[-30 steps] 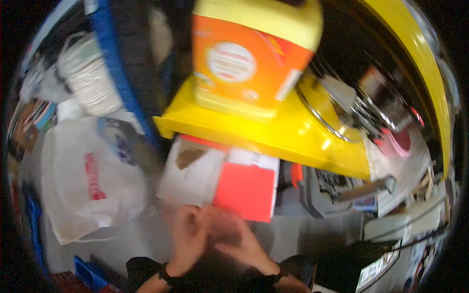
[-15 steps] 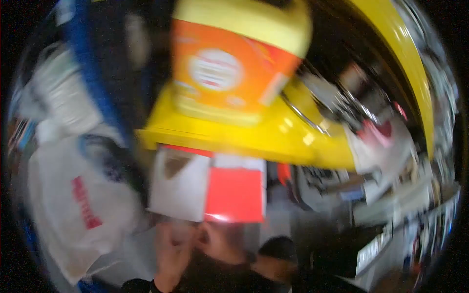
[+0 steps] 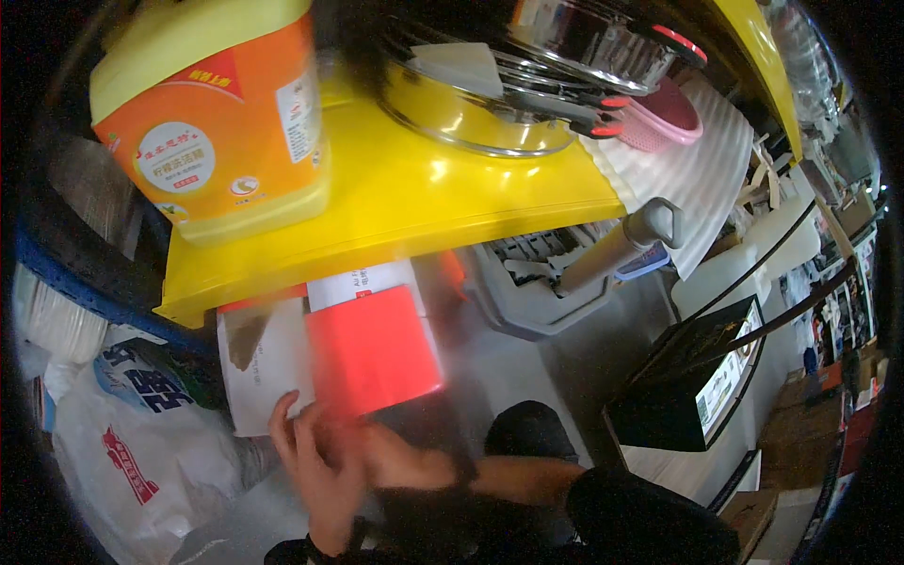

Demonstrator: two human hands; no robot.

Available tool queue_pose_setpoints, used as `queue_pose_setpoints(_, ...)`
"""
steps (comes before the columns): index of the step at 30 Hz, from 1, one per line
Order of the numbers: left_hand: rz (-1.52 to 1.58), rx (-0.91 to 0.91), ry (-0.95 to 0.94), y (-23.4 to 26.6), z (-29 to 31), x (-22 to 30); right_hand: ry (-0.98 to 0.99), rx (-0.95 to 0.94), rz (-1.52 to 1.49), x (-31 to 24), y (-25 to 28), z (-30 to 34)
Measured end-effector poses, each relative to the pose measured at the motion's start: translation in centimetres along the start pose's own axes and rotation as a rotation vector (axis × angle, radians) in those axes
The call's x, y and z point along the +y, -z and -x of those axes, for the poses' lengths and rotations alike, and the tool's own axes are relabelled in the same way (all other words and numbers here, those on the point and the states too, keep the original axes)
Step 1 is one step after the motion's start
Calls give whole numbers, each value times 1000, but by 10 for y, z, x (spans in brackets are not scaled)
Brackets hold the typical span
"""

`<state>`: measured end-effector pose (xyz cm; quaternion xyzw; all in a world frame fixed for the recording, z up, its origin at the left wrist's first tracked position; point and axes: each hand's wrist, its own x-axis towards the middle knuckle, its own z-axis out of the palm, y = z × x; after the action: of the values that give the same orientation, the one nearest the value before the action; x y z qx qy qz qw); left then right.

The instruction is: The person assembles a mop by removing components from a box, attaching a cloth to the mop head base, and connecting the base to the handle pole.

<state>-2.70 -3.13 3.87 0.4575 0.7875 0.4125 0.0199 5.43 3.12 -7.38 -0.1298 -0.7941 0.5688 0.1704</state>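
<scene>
My two bare hands are close together, low in the view, and blurred. My left hand (image 3: 320, 466) has bent, partly spread fingers. My right hand (image 3: 407, 459) comes in from the right, its fingers mostly hidden behind the left. I cannot tell whether either holds something; the overlap suggests that they work as a pair.

Just beyond my hands, at their upper edge, is a flat-faced red box (image 3: 381, 353); whether a fingertip touches it is unclear. A white box (image 3: 268, 367) with a brown patch lies beside it, just beyond my left fingers, and a white printed carton (image 3: 363, 281) shows behind the red one. Set side by side like this, they seem placed for easy reach.

Farther from my hands, a yellow shelf (image 3: 443, 202) carries a large orange-and-yellow jug (image 3: 221, 132), upright on its broad base, probably for steadiness. To its right, metal-rimmed cookware (image 3: 471, 141) and a pink basket (image 3: 662, 118) sit crowded together, perhaps to save room.

Left of my hands slumps a white plastic bag (image 3: 155, 452). Beyond them to the right is a grey handled case (image 3: 541, 301), its handle uppermost, as if for gripping.
</scene>
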Motion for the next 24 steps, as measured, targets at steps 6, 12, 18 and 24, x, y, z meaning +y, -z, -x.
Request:
queue_pose_setpoints(6, 343, 75, 69, -23, -9, 20, 146, 165, 163, -62, 85, -6)
queue_pose_setpoints(12, 499, 15, 180, -76, -10, 32, 453, 785, 184, -86, 144, 37)
queue_pose_setpoints(18, 135, -330, -297, -129, -32, 105, 551, 1050, -126, -94, 177, 82)
queue_pose_setpoints(24, -103, -338, -600, -171, -74, 164, 588, 1123, -242, -79, 195, 96)
